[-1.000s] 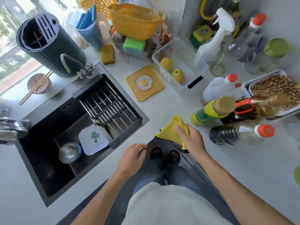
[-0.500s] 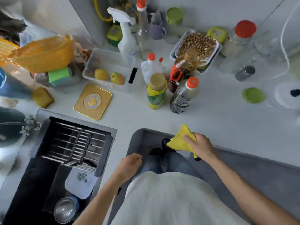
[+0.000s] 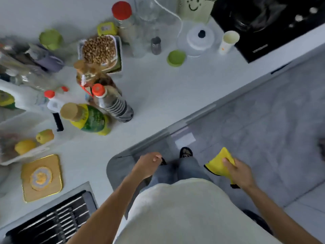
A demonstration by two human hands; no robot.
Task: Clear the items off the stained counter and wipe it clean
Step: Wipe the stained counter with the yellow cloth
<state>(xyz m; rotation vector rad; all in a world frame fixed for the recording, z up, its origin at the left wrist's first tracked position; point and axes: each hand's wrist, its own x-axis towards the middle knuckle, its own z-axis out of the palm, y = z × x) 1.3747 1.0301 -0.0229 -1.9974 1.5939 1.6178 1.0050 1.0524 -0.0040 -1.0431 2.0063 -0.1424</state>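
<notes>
Right hand (image 3: 241, 173): fingers pinched on a bunched yellow cloth (image 3: 220, 162), held over the grey floor (image 3: 255, 129), off the counter edge.
Left hand (image 3: 146, 164): fingers curled loosely inward with nothing in them, over the floor mat, just near of the counter edge.
Counter (image 3: 167, 88): white, running from near left to far right; its middle stretch is bare.
Bottles: a cork-topped green-and-yellow bottle (image 3: 88, 118) and an orange-capped ribbed bottle (image 3: 112, 103) stand side by side at left, with a brown bottle just beyond them.
Tray of nuts (image 3: 100, 50): far left, behind the bottles.
Green lid (image 3: 176, 58): lying flat at far centre, apart from the bottles.
Paper cup (image 3: 227, 42): upright, far right, beside the black hob (image 3: 272, 27).
Fruit bin (image 3: 22, 152): left edge, holding two yellowish fruits.
Gold coaster (image 3: 41, 178): flat at near left, between the bin and the sink rack (image 3: 52, 224).
</notes>
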